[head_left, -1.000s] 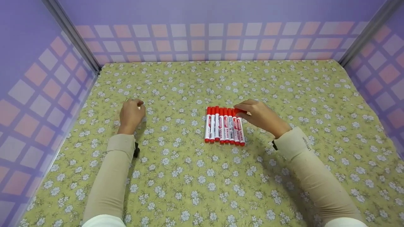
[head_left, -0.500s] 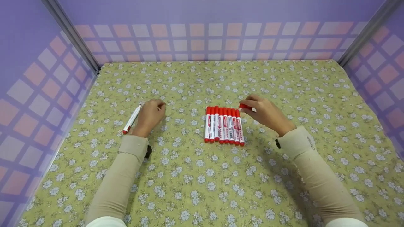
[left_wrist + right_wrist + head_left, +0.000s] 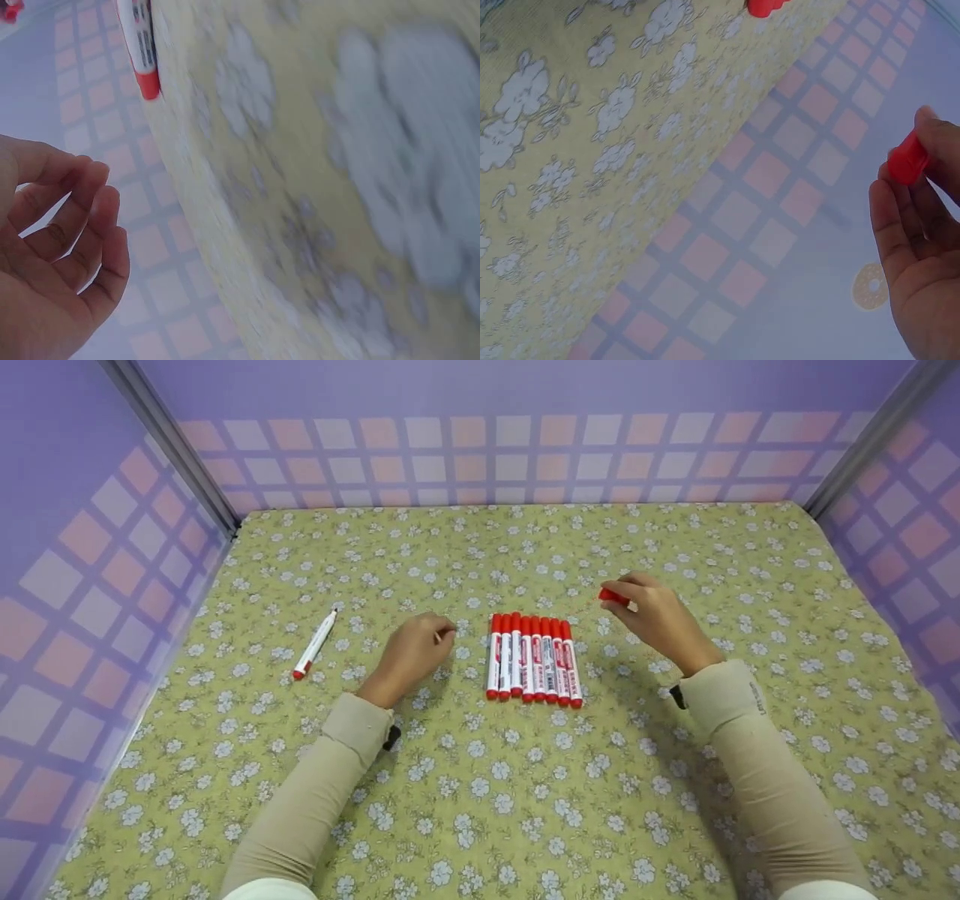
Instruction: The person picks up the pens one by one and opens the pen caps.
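Seven capped markers (image 3: pixel 533 660) lie between the empty, loosely curled left hand (image 3: pixel 411 655) and the right hand (image 3: pixel 660 619) pinching a red cap (image 3: pixel 613 595).

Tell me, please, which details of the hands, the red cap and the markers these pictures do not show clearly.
- Row of markers: printed labels too small to read in the head view.
- Lone marker: its uncapped tip is too small in the head view.
- Red cap: partly covered by the right hand's fingers.
- Left hand: the head view shows only its back.
- Floral cloth: motion blur in the left wrist view.
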The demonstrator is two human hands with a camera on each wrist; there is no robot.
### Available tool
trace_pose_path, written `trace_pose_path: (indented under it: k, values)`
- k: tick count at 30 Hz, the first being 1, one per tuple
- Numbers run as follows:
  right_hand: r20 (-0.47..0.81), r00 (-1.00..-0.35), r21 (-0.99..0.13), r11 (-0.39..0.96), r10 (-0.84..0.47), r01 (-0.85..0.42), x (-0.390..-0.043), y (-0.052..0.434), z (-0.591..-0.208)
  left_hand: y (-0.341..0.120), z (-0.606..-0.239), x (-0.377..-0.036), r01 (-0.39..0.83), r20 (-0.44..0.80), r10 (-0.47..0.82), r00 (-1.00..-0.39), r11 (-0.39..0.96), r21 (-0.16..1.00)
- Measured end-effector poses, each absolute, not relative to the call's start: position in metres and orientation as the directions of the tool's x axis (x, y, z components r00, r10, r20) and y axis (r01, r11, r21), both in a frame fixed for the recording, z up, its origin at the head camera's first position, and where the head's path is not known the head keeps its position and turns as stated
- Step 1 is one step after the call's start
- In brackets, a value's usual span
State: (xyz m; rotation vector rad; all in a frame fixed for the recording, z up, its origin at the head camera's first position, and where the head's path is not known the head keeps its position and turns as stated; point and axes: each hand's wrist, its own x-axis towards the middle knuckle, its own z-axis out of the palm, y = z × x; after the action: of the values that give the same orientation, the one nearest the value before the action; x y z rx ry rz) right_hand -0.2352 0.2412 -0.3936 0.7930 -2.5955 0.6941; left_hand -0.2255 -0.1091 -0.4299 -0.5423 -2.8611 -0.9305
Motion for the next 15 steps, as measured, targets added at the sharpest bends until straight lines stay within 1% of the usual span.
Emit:
trace_pose_path:
  k: [6, 8, 15]
  values:
    - [0.389, -0.862, -0.416, 0.773, -0.326, -0.48, -0.242, 0.258, -0.398, -0.082, -0.428, -0.213, 0.408, 0.174, 0.377, -0.91, 0.739, 0.535]
    - [0.379, -0.875, -0.424, 0.784, -0.303, -0.455, -0.244, 0.263, -0.399, -0.075, -0.428, -0.208, 0.424, 0.17, 0.398, -0.901, 0.731, 0.534]
    - [0.324, -0.921, -0.509, 0.781, -0.217, -0.363, -0.25, 0.285, -0.406, -0.059, -0.432, -0.194, 0.447, 0.134, 0.453, -0.881, 0.708, 0.547]
